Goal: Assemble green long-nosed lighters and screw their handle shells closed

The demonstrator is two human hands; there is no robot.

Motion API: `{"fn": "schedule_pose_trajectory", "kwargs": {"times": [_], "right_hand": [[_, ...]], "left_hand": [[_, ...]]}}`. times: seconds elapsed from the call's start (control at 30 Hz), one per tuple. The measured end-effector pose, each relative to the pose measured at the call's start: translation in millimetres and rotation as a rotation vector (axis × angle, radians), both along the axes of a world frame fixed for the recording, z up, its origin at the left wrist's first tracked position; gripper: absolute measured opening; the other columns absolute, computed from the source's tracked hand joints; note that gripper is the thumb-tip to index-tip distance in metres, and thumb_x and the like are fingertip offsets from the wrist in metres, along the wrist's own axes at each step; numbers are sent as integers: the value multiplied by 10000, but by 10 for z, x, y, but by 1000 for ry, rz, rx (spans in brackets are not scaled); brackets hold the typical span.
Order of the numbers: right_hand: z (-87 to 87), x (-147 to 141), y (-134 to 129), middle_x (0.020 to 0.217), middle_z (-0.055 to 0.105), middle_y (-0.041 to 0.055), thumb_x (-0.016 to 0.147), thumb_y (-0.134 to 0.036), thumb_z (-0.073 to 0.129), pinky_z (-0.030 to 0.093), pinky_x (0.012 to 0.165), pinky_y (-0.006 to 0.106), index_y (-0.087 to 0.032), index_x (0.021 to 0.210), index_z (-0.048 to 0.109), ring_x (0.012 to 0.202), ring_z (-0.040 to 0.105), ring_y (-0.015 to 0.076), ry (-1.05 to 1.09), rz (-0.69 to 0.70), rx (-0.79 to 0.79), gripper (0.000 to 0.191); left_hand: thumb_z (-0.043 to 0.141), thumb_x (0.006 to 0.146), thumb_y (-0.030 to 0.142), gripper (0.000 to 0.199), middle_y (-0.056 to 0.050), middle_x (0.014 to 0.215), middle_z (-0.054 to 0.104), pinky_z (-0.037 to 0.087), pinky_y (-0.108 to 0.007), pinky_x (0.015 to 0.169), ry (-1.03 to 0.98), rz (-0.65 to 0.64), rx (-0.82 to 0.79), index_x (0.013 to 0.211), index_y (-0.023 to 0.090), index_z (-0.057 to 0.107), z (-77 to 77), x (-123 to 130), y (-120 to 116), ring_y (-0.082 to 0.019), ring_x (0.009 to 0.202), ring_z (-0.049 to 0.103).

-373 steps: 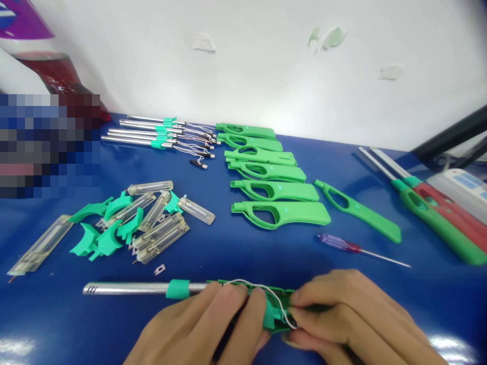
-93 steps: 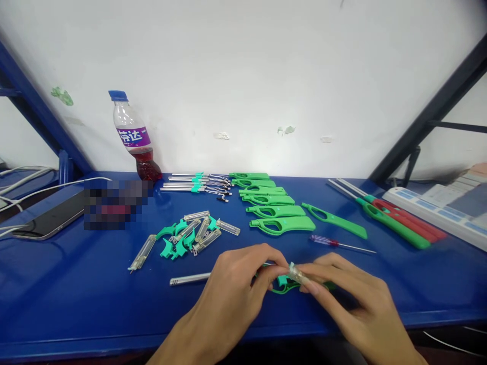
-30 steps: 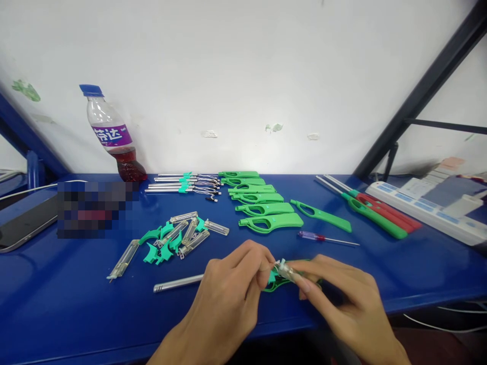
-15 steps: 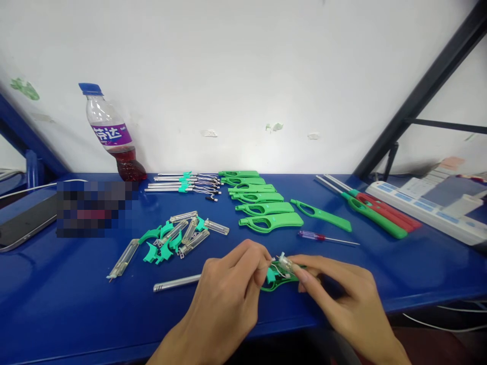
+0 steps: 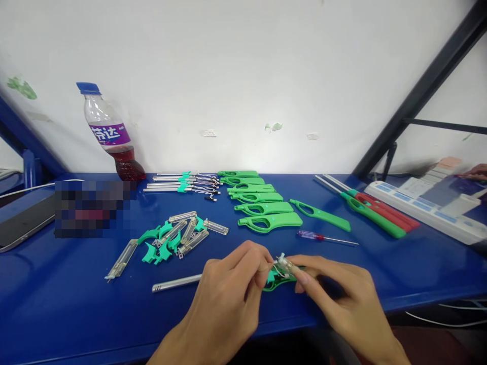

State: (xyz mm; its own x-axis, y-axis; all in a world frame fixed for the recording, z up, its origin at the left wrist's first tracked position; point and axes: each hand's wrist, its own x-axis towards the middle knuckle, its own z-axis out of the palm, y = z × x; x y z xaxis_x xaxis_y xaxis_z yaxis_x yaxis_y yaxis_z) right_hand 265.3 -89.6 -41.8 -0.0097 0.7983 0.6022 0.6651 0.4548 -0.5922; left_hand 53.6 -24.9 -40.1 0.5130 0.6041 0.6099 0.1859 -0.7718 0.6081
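Observation:
My right hand (image 5: 338,289) grips a clear lighter fuel tank (image 5: 286,264) between thumb and fingers, its valve end pointing up and left. Close to that valve, my left hand (image 5: 236,289) is closed in a pinch; what its fingertips hold is too small to make out. Beneath both hands lies an open green lighter housing (image 5: 271,288), with a teal trigger (image 5: 271,276) and white wires inside. A metal lighter tube (image 5: 177,283) sticks out to the left, partly hidden behind my left hand.
Fuel tanks (image 5: 194,243) and teal triggers (image 5: 165,251) are heaped at left. Behind them lie metal tubes with wires (image 5: 171,187) and green housings (image 5: 274,221). A screwdriver (image 5: 327,238), finished lighters (image 5: 380,218) and a power strip (image 5: 426,208) are at right. A bottle (image 5: 110,134) stands back left.
My left fingertips have come slightly closer to the valve end of the fuel tank. The view has shifted a little; the things on the table lie as before.

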Motion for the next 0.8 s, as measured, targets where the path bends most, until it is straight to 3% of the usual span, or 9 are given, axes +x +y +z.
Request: {"fn": "schedule_pose_trajectory", "kwargs": {"times": [0.5, 0.63, 0.8], "right_hand": [[-1, -1, -1, 678, 760, -72, 1003, -226, 706, 601, 639, 170, -256, 1125, 791, 584, 746, 110, -21, 53, -14, 152], [-12, 5, -7, 705, 769, -73, 1002, -211, 707, 605, 680, 166, -257, 1126, 781, 603, 749, 102, -36, 54, 1, 152], [-8, 7, -8, 696, 759, -82, 998, -201, 710, 608, 700, 164, -265, 1139, 774, 599, 743, 96, -29, 59, 11, 167]], "left_hand": [[495, 1026, 5, 263, 58, 977, 669, 355, -213, 565, 38, 10, 41, 900, 234, 468, 6, -1, -7, -59, 594, 470], [499, 1032, 22, 242, 55, 967, 660, 351, -222, 546, 64, 14, 58, 921, 236, 475, -4, -7, -14, -65, 621, 508], [504, 1030, 27, 226, 40, 978, 672, 398, -237, 597, 115, 23, 79, 961, 241, 480, -21, -1, -10, -104, 778, 670]]}}
